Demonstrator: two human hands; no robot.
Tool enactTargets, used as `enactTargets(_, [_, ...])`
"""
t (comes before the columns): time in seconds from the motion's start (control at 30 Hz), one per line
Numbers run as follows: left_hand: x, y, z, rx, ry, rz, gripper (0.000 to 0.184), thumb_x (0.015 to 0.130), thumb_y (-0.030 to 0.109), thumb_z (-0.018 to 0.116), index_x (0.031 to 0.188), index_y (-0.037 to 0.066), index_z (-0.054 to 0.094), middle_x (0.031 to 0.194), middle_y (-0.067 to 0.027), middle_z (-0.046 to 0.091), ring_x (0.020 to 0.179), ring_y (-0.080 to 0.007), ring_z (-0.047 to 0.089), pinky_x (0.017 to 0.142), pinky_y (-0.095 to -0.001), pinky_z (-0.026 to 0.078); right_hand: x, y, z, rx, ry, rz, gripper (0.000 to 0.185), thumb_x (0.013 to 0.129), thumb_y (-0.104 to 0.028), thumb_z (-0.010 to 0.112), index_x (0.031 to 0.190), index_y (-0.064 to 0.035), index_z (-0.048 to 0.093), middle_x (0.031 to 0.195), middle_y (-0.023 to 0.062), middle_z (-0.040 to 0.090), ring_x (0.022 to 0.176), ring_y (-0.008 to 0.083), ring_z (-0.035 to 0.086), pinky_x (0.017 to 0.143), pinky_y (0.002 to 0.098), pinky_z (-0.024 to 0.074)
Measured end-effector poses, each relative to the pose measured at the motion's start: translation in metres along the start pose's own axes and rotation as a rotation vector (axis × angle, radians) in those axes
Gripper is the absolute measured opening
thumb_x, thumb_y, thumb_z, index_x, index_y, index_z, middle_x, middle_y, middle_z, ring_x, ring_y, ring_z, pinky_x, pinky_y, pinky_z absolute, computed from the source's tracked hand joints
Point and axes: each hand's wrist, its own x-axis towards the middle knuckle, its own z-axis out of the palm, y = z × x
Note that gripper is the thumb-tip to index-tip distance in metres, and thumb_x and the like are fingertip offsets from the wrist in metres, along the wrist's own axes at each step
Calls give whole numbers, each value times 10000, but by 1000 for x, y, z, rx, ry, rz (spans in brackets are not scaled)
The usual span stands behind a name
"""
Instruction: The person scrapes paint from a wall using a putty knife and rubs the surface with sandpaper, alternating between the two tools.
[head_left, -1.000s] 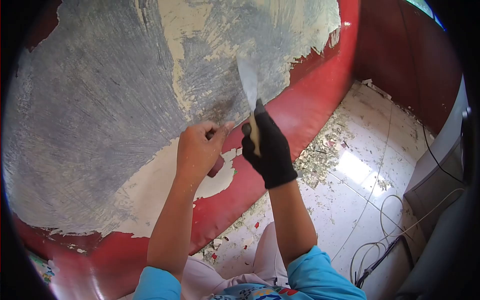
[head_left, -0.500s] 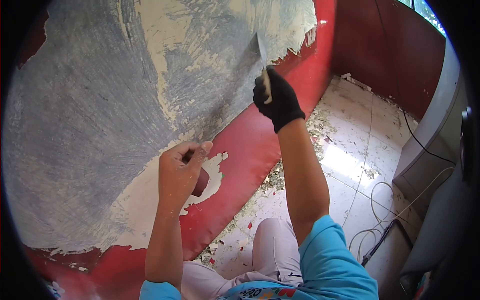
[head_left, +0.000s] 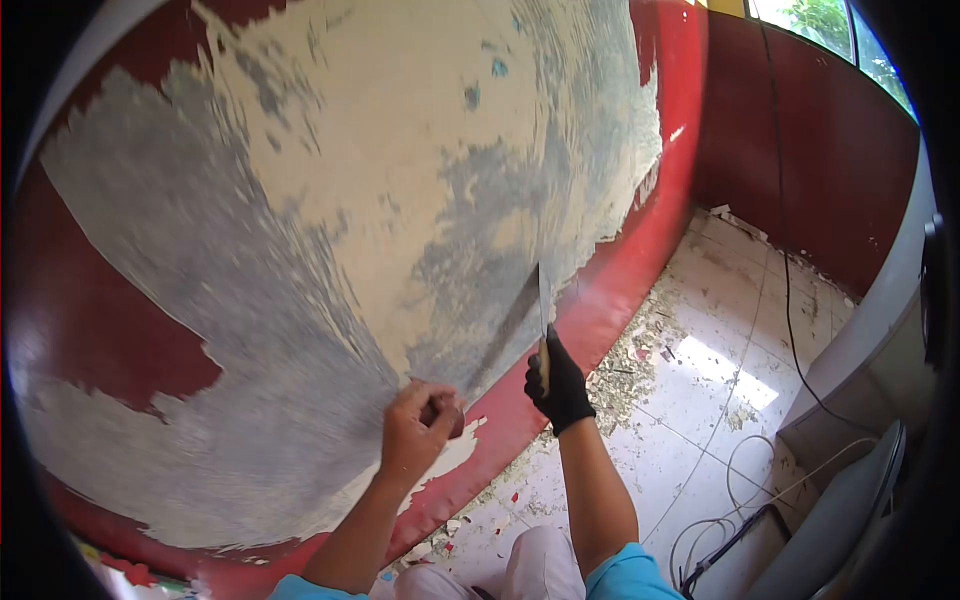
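Observation:
My right hand (head_left: 560, 383), in a black glove, is wrapped round the pale handle of a scraper (head_left: 544, 300). The flat metal blade points up, its tip close to or against the scraped grey-and-cream wall (head_left: 400, 200); contact is hard to tell. My bare left hand (head_left: 418, 428) is curled beside the lower part of the wall, left of my right hand. A dark red object (head_left: 456, 422) shows by its fingers, partly hidden by them. Red covering (head_left: 590, 335) remains along the edge of the scraped patch.
Flakes and debris (head_left: 628, 378) lie on the white tiled floor (head_left: 690, 440) at the wall's foot. Looped cables (head_left: 735, 500) and a grey object (head_left: 845, 510) are at the lower right. A dark red wall (head_left: 800, 150) stands behind, with a window (head_left: 830, 25) above.
The view has shifted and shows more of the upper wall. My right hand, with the scraper, first rose from beside my left hand and is now lower in view. My left hand stays curled.

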Motion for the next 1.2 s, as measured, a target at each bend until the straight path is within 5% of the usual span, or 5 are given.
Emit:
enactTargets(0.3, [-26,64,-20,-39,-292,-496,195,811,181,688,846,-6,643,824,-113,577,656,-178,614,620,-288,506,-158,37,-2,64,-77,417,296,928,-391,513,1181,-238,526,655,1,496,444,111,434,391,245,357])
enactTargets(0.5, [-11,133,-42,187,-551,-570,361,802,337,673,850,-20,646,744,-172,587,679,-289,610,658,-365,485,-270,11,80,-125,-20,462,541,925,-222,528,1415,-190,303,654,16,487,466,124,436,419,251,374])
enactTargets(0.63, [-11,123,-52,-47,-299,-576,362,813,331,642,839,-30,626,730,-214,592,720,-385,600,656,-415,464,-271,-21,124,-339,-110,335,681,895,-108,546,1467,-130,178,678,21,510,487,108,477,441,244,407])
enactTargets(0.87, [78,177,-98,-525,-176,-552,344,910,257,569,725,-18,477,622,-108,453,593,-127,423,558,-321,388,-248,-61,210,-349,-233,146,629,888,-145,545,1437,-107,239,689,65,524,437,136,458,379,251,379])
enactTargets(1.2, [197,222,-118,-468,-84,-232,352,918,238,577,695,0,445,566,-3,361,563,-62,309,499,-262,299,-195,-132,295,-559,-312,-243,660,925,-73,447,1478,-130,91,829,106,591,488,109,519,415,221,410])
